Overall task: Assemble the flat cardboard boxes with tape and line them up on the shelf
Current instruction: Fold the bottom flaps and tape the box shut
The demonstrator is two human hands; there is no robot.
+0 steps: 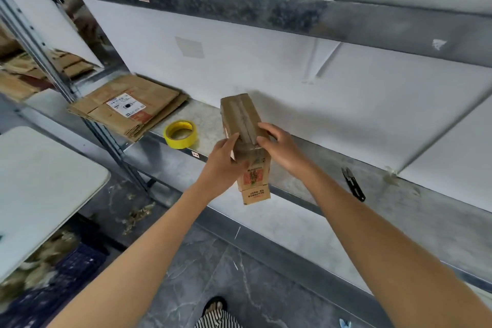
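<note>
A small brown cardboard box with tape along its top seam stands partly on the metal shelf, its near end jutting over the shelf's front edge. My left hand grips its left side with the thumb on top. My right hand rests on the top right edge, fingers bent over the taped seam. A yellow tape roll lies on the shelf just left of the box. A stack of flat cardboard boxes lies further left on the same shelf.
Black thread snips lie on the shelf to the right. An upper shelf beam runs overhead. A white table stands at the left with a dark crate under it. More flat cardboard sits beyond the shelf post.
</note>
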